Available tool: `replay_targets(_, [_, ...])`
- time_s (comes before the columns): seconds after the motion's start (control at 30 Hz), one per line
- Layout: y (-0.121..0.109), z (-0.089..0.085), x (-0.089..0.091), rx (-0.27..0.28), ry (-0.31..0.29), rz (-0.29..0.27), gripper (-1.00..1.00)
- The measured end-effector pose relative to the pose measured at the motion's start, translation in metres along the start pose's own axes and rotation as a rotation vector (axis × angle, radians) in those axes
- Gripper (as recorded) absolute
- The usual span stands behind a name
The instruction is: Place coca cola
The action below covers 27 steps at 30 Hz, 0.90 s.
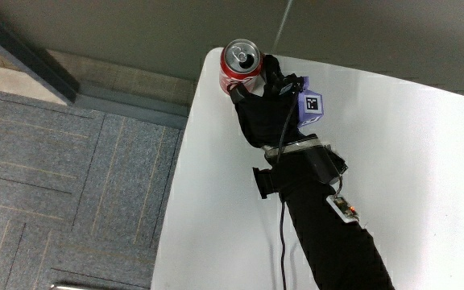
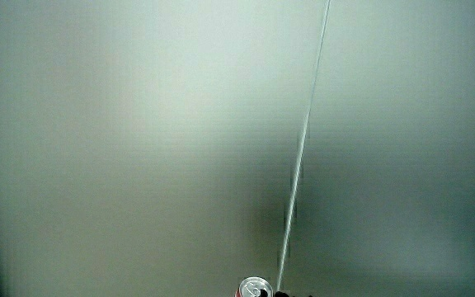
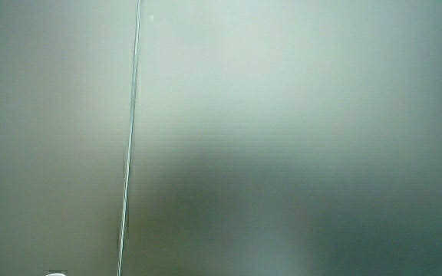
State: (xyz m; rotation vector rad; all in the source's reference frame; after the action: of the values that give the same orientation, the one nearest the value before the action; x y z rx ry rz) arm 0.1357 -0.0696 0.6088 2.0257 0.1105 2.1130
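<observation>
A red Coca-Cola can with a silver top stands upright at the corner of the white table, close to its edge. The hand in its black glove is wrapped around the can's side, fingers curled on it. The patterned cube sits on the back of the hand. The forearm stretches from the can toward the person. Whether the can rests on the table or hangs just above it is not visible. Both side views show mostly a pale wall; the can's silver top peeks in at the edge of a side view.
The table's curved edge runs beside the forearm, with grey carpet floor below it. A black cable trails along the forearm. A thin vertical seam crosses the wall in both side views.
</observation>
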Motion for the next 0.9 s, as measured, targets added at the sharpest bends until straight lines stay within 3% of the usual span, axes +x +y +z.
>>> replay_targets(0.07, [0.001, 0.001, 0.002, -0.001, -0.003, 0.024, -0.53])
replay_targets(0.17, [0.000, 0.002, 0.005, 0.000, -0.003, 0.009, -0.71])
replay_targets(0.23, [-0.002, 0.000, 0.005, -0.011, 0.028, 0.013, -0.82])
replay_targets(0.27, [-0.001, 0.002, 0.011, -0.011, 0.002, 0.006, -0.88])
replay_targets(0.3, [-0.003, 0.000, 0.008, -0.008, 0.025, 0.000, -0.94])
replay_targets(0.33, [-0.003, 0.001, 0.010, 0.008, 0.009, -0.003, -1.00])
replay_targets(0.37, [-0.003, 0.001, 0.010, 0.006, 0.005, -0.014, -1.00])
replay_targets(0.4, [-0.005, -0.001, 0.006, 0.002, 0.037, -0.017, -1.00])
replay_targets(0.53, [-0.005, 0.004, 0.015, 0.013, 0.010, -0.023, -1.00])
replay_targets(0.57, [-0.007, 0.003, 0.010, 0.016, 0.011, -0.056, -1.00])
replay_targets(0.6, [-0.005, 0.006, 0.018, 0.017, -0.005, -0.042, -1.00])
replay_targets(0.63, [-0.007, 0.005, 0.014, 0.013, 0.006, -0.048, -1.00])
replay_targets(0.87, [-0.013, 0.006, 0.011, 0.002, -0.075, -0.074, -1.00])
replay_targets(0.9, [-0.014, 0.009, 0.017, -0.004, -0.127, -0.098, -1.00])
